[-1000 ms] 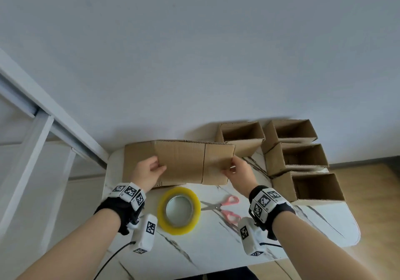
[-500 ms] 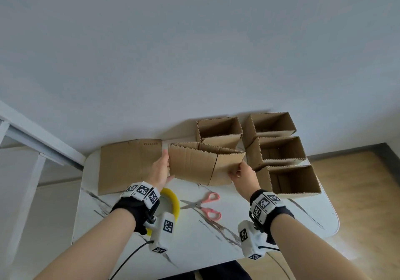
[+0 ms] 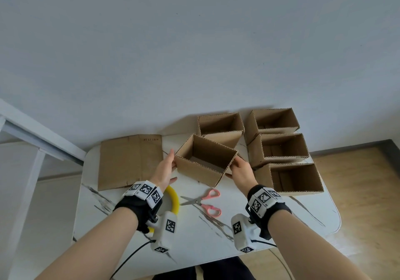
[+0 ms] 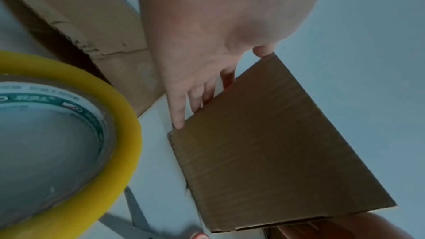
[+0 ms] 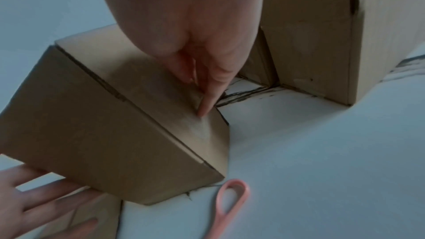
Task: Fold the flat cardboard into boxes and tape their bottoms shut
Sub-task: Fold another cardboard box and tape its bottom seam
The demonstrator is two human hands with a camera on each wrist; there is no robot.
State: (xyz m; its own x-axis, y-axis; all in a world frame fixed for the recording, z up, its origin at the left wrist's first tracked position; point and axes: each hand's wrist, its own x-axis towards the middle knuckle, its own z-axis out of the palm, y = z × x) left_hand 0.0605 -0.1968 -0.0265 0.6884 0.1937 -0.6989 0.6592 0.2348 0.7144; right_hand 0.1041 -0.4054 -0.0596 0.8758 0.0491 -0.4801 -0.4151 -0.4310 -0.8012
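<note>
An opened cardboard box (image 3: 201, 167) stands skewed at the table's middle, open end up, with the tabletop showing through it. My left hand (image 3: 171, 162) presses straight fingers against its left wall (image 4: 276, 143). My right hand (image 3: 236, 167) presses straight fingers on its right wall (image 5: 103, 134) near the front corner. In the wrist views the left hand (image 4: 200, 83) and right hand (image 5: 207, 79) lie flat along the cardboard. A flat cardboard (image 3: 129, 162) lies at the back left.
Several folded boxes (image 3: 279, 147) stand in a cluster at the back right, close to my right hand. A yellow tape roll (image 3: 174, 199) sits under my left wrist, and pink-handled scissors (image 3: 195, 201) lie in front of the box. The white marble table (image 3: 292, 214) meets a wall behind.
The cardboard I held flat a second ago has been squeezed open into a rectangular tube. Both hands came closer together, to the right of the flat cardboard left on the table.
</note>
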